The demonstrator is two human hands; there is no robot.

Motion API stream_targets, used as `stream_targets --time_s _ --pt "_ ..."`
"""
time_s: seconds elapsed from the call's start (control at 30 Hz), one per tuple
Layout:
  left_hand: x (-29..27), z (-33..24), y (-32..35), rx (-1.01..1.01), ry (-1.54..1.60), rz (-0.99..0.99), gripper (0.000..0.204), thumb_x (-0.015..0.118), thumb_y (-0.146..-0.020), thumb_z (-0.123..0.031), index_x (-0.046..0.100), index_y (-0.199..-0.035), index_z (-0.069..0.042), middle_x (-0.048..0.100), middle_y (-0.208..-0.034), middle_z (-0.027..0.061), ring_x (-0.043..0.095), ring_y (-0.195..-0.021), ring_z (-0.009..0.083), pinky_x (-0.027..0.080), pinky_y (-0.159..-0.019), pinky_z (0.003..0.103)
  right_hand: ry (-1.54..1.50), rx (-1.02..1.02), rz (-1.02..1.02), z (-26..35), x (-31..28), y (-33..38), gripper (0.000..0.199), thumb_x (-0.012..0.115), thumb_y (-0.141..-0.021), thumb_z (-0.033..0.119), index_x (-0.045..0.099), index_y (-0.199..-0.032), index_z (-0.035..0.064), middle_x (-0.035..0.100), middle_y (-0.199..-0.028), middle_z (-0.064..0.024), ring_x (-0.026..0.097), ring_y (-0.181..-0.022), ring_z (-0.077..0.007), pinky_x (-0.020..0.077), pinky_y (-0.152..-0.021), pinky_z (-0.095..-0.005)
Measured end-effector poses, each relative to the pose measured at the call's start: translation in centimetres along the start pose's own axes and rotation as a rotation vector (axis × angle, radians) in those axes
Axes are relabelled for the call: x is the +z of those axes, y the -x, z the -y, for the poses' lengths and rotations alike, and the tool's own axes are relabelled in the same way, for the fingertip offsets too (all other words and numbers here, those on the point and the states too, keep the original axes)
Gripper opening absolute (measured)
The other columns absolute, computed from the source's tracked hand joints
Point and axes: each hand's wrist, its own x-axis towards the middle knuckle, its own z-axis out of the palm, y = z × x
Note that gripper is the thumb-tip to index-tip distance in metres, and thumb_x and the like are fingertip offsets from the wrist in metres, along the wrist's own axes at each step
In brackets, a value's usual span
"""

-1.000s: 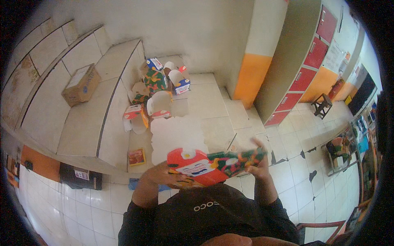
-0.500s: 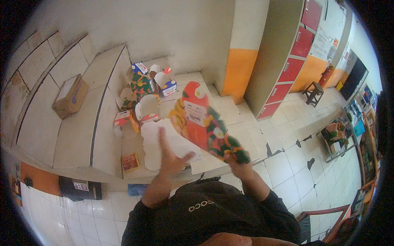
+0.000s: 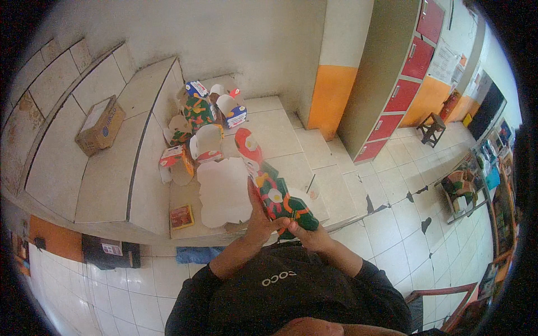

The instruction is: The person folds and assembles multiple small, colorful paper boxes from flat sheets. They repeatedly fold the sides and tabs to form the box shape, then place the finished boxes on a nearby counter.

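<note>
A colourful printed paper food box blank [image 3: 276, 193], folded flat with red, green and orange patterns, is held at a tilt in front of my body. My left hand [image 3: 261, 220] grips its left edge, thumb towards the bottom corner. My right hand [image 3: 309, 235] pinches the lower right end, its thumb close to the left thumb. Just left of my left hand, an unfolded blank [image 3: 225, 193] lies white side up on the tiled ledge [image 3: 274, 120]. Behind it stand several assembled boxes [image 3: 199, 112] with open tops, in a loose cluster against the step.
A small red and yellow packet [image 3: 181, 217] lies by the ledge's front edge. On the higher step at left sits a brown cardboard box [image 3: 101, 126]. Red-doored lockers [image 3: 400, 95], a stool [image 3: 431, 130] and a shelf rack [image 3: 462, 187] stand to the right.
The printed blank has swung down and turned narrower towards me. My left hand has left the white blank and taken hold of the printed one, beside my right hand.
</note>
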Motion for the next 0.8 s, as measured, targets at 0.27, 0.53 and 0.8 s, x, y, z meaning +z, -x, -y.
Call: stream_targets --time_s 0.27,0.53,0.8 --pt "-7.9 5.0 -0.3 0.128 0.286 -0.06 0.083 0.054 -0.079 -0.05 0.009 -0.139 -0.013 0.026 -0.136 0.0054 0.028 -0.121 0.0191 0.027 -0.096 0.035 0.465 -0.245 0.062 1.6 -0.2 1.2 0.036 0.052 -0.088 0.029 0.051 -0.111 0.0013 0.06 -0.096 -0.0114 0.056 -0.094 -0.0274 0.0434 -0.084 -0.0327" --pt "-12.7 2.6 4.4 -0.014 0.551 -0.27 0.041 0.063 -0.081 -0.015 0.043 -0.116 -0.005 0.056 -0.095 0.0012 0.053 -0.068 0.0066 0.042 -0.054 0.018 0.593 0.17 -0.068 -5.0 -3.8 3.5 0.037 0.047 -0.09 0.023 0.041 -0.122 0.0059 0.049 -0.12 -0.0104 0.045 -0.114 -0.0273 0.0364 -0.094 -0.0376" --pt "-12.0 2.4 4.6 -0.124 0.486 -0.491 0.02 0.059 -0.084 -0.014 0.051 -0.101 -0.006 0.059 -0.081 0.0015 0.055 -0.061 0.0075 0.036 -0.043 0.015 -0.033 0.164 -0.306 -4.0 -0.5 2.1 0.041 0.055 -0.088 0.017 0.041 -0.123 0.0026 0.05 -0.118 -0.005 0.048 -0.105 -0.0169 0.0393 -0.09 -0.0323"
